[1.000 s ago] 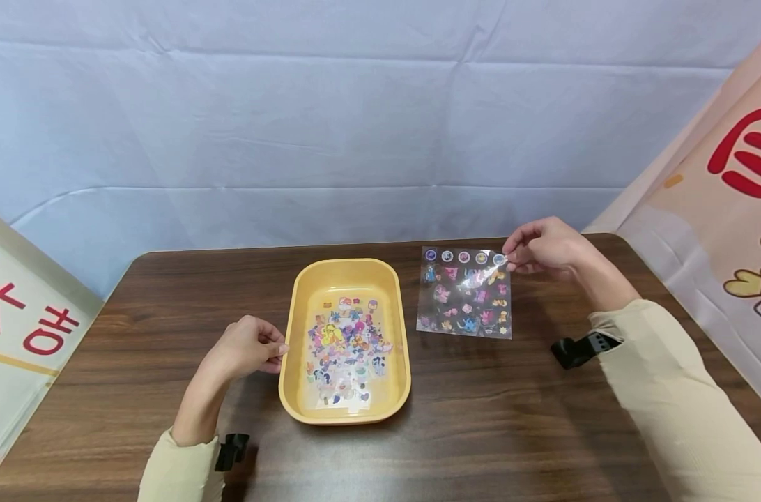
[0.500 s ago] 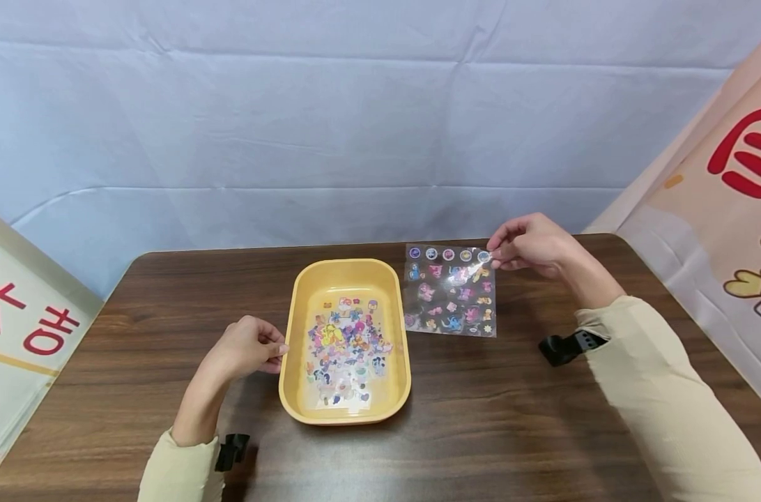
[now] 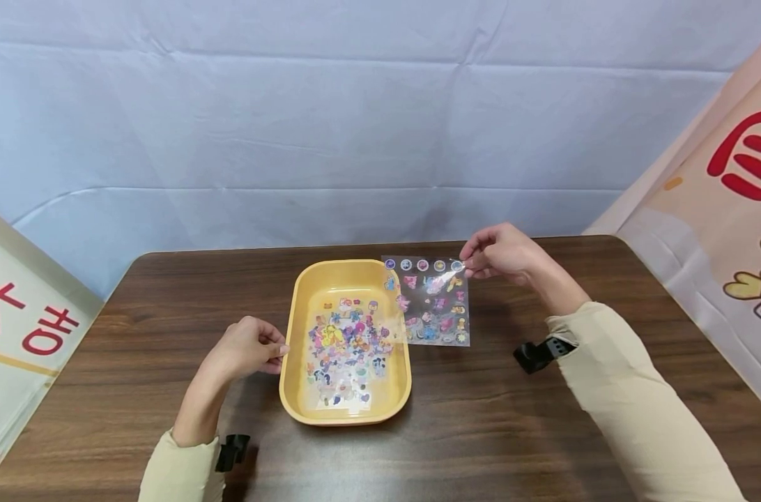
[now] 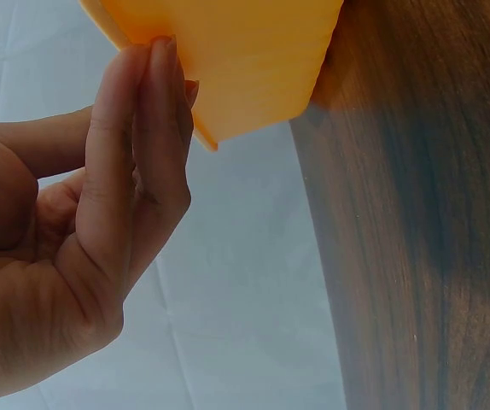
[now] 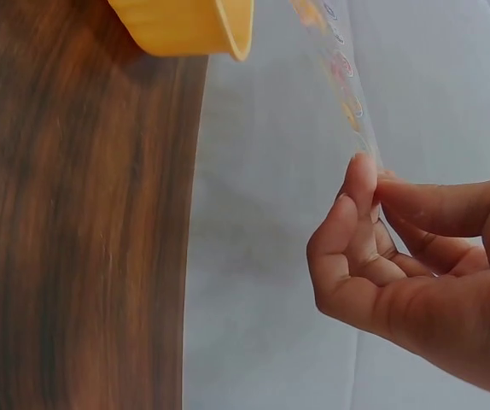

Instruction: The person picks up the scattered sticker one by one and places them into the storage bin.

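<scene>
A clear sticker sheet with small colourful figures and a row of round stickers hangs from my right hand, thumb and fingers pinching its upper right corner. In the head view its left part overlaps the right rim of a yellow plastic tray. My left hand pinches the tray's left rim between thumb and fingers; the left wrist view shows the fingertips against the tray's outer wall. Inside the tray lie several more clear sticker sheets, stacked flat and overlapping.
The dark wood-grain table carries the tray near its middle. Behind it hangs a pale blue-white cloth. Printed banners stand at the right and left. Each wrist bears a black strap mount.
My right hand has carried the sticker sheet leftward, from beside the tray to over its right rim. My left hand and the tray have stayed in place.
</scene>
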### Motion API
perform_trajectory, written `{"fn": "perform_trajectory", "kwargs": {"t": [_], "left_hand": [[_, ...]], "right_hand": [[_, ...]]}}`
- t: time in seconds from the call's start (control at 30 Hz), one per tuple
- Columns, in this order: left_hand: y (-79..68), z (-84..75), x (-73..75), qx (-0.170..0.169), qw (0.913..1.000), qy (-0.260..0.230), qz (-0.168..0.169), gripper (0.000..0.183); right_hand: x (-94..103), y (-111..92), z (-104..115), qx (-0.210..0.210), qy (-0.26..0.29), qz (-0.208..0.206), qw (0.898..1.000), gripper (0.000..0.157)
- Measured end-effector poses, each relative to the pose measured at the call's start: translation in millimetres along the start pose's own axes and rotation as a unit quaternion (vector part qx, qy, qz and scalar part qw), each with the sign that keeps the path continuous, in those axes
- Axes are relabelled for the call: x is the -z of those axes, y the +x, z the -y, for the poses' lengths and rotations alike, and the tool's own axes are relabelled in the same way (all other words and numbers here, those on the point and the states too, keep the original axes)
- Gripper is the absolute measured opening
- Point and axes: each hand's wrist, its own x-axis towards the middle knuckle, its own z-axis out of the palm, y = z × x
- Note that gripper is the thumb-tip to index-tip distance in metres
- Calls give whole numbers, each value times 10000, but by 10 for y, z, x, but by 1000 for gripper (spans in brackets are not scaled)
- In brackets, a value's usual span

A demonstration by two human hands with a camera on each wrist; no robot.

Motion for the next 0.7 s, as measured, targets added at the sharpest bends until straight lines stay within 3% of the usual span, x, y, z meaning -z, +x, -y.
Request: {"fn": "perform_trajectory", "kwargs": {"t": [0.7], "left_hand": [[-2,1,5,-2,10000,-21,12,10]], "right_hand": [[-420,147,125,81,35,182,9998,13]]}}
